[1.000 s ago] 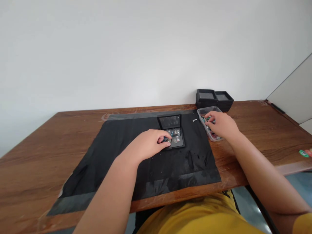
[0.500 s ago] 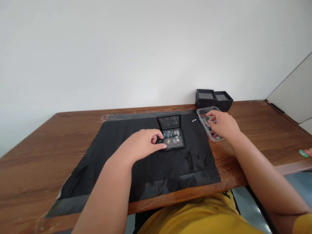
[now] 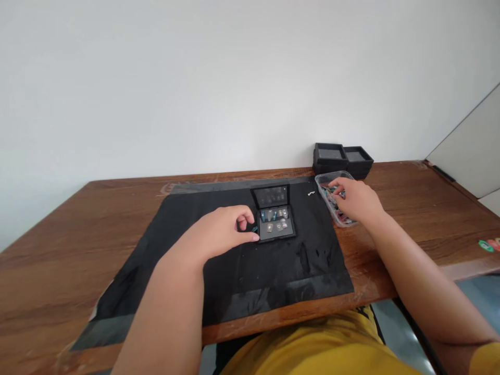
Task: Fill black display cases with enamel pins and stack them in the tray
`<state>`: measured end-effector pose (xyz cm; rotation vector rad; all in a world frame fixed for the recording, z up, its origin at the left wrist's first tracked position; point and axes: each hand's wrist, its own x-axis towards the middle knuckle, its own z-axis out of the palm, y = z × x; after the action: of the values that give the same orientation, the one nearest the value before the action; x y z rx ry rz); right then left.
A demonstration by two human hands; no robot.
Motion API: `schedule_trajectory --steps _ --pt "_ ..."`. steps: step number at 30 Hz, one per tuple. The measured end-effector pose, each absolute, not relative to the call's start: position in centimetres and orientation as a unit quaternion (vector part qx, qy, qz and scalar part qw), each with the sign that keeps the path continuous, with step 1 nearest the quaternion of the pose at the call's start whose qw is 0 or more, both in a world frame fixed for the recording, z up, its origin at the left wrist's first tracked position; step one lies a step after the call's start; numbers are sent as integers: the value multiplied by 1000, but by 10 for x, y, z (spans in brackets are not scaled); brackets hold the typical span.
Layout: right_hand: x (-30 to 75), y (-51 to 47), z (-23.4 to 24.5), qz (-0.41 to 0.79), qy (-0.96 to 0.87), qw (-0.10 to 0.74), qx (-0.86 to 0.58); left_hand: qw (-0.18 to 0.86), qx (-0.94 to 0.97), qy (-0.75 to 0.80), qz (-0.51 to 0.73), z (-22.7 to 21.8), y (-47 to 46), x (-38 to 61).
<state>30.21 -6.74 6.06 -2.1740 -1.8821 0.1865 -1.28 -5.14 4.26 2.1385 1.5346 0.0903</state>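
Black case (image 3: 271, 235) is lying beside my left hand (image 3: 221, 229), thumb and forefinger standing apart, a teal piece (image 3: 255, 229) showing by them, hold unclear from here; my right hand (image 3: 358, 199) is hanging over the clear tub (image 3: 333, 211), fingertips nearly meeting, grip hidden; the lid (image 3: 271, 197) is leaning back, presumably for access, the mat (image 3: 175, 250) lying beneath.

White wall (image 3: 219, 83) behind wooden table (image 3: 410, 208)

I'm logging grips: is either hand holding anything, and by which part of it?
The left hand seems empty, open beside the box. Whether the right hand, at the tub, holds anything cannot be told.
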Motion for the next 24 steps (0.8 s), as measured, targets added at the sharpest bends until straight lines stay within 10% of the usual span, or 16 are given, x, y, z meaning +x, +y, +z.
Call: schedule_trajectory --steps 24 --pt "302 -65 56 76 -653 133 -741 203 781 590 -29 36 -55 -3"
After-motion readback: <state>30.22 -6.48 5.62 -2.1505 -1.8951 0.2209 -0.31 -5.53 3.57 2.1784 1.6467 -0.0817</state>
